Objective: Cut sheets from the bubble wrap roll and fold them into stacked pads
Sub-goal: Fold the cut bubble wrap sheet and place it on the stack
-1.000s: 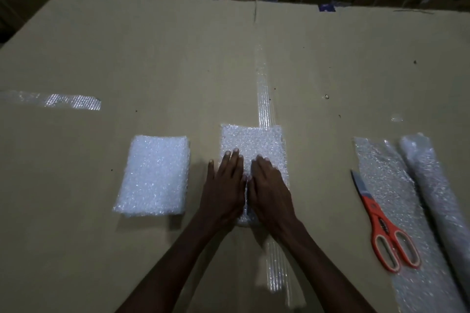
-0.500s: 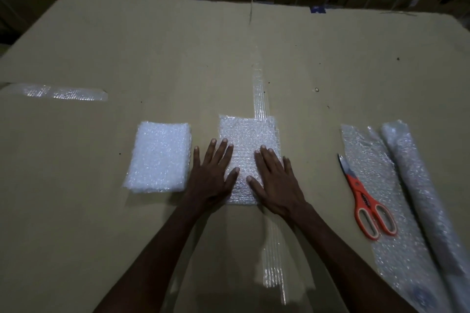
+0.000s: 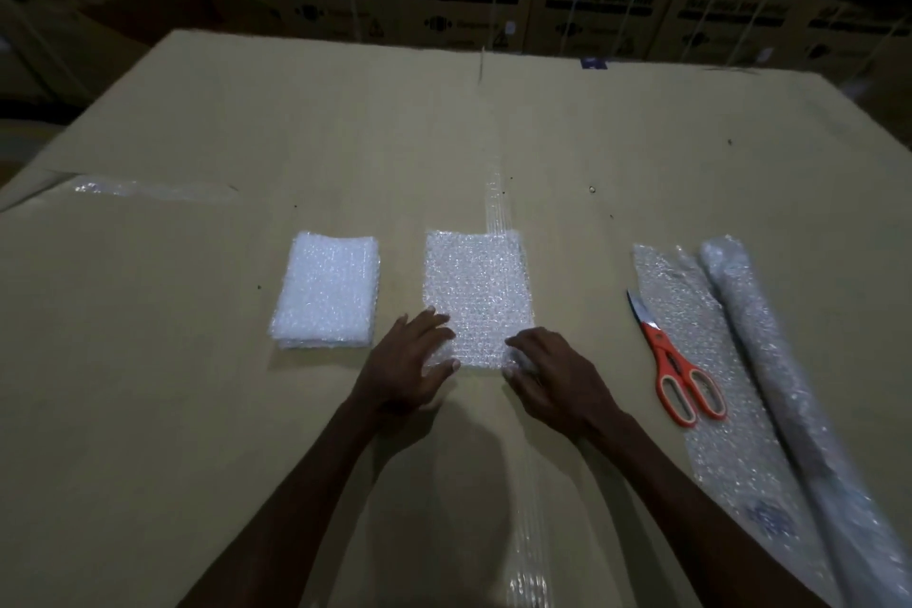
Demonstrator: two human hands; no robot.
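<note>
Left fingers (image 3: 434,326): lay extended on the pad's (image 3: 477,296) near-left corner.
Right fingers (image 3: 518,360): curled, pinching its near-right corner.
Pad: sat mid-bench (image 3: 197,410), beside the stack (image 3: 325,294).
Technique: lift both corners evenly; align edges before stacking.
Containers: none open; closed cartons (image 3: 464,5) behind.

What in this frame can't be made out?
- Head view, bubble wrap roll: its near end is cut off by the frame's bottom edge.
- Folded pad: its near corners are covered by the left hand and right hand; layer count unreadable.
- Stack of pads: count too blurred.
- Scissors: blade tip dim.
</note>
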